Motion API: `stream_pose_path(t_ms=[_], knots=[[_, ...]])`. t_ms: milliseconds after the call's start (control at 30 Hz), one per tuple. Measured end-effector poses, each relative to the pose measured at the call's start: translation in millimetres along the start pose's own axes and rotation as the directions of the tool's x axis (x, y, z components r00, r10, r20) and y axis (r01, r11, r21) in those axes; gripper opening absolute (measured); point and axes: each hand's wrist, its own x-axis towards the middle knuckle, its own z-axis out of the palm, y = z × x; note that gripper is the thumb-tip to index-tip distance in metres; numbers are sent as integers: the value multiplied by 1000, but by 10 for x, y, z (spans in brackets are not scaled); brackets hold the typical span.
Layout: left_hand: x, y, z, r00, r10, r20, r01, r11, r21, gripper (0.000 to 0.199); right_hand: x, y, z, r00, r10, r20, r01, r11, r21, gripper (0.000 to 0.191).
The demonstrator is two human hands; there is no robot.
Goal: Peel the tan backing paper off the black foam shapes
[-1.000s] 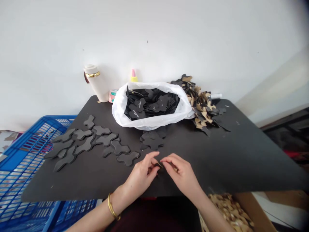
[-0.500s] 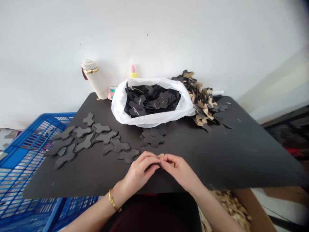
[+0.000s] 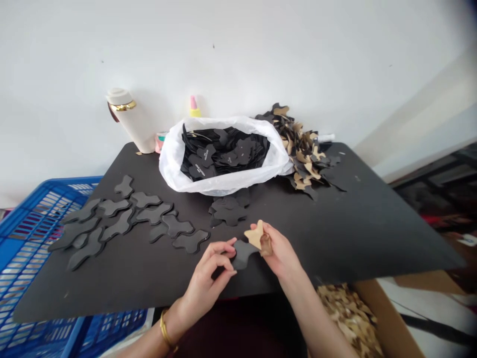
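Observation:
Between the fingers of my left hand [image 3: 206,273], a dark wavy-edged pad [image 3: 244,252] is pinched at its left edge. My right hand [image 3: 282,252] is closed on a tan backing paper [image 3: 255,235] of similar shape, which curls up at the pad's right end. Whether the two are still joined there I cannot make out. Just beyond my hands lies a small stack of dark flat pieces [image 3: 228,213]. To the left, several thick dark pads [image 3: 118,226] are spread over the table, some overlapping.
A white plastic bag [image 3: 223,185] full of dark pieces stands at the table's back. Right of it is a heap of dark and tan pieces [image 3: 303,156]. A cream tumbler [image 3: 134,124] leans by the wall. A blue basket [image 3: 37,214] and a box of tan scraps [image 3: 350,318] flank the table.
My hands, close together before, have moved apart. The dark pad and tan paper now show between them, the paper folded away at the right. The whole view has shifted slightly.

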Motion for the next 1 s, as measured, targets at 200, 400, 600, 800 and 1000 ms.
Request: stream_pose_path(t_ms=[200, 400, 600, 800, 1000], knots=[[89, 10, 57, 961, -219, -168, 187, 964, -191, 12, 26, -94, -140, 978, -206, -45, 209, 974, 87, 30], [238, 22, 29, 863, -444, -240, 329, 856, -399, 14, -137, 69, -353, 962, -253, 106, 275, 886, -372, 39], [210, 15, 41, 811, -551, -198, 383, 754, -534, 18, -93, 203, -220, 974, -197, 113, 228, 833, -504, 33], [295, 16, -18, 800, -537, -268, 397, 808, -435, 17, -19, 103, -15, 962, -262, 70, 248, 746, -618, 37], [662, -210, -255, 893, -161, -421, 321, 882, 345, 9, 303, -96, 102, 866, -469, 172, 382, 400, -833, 34]])
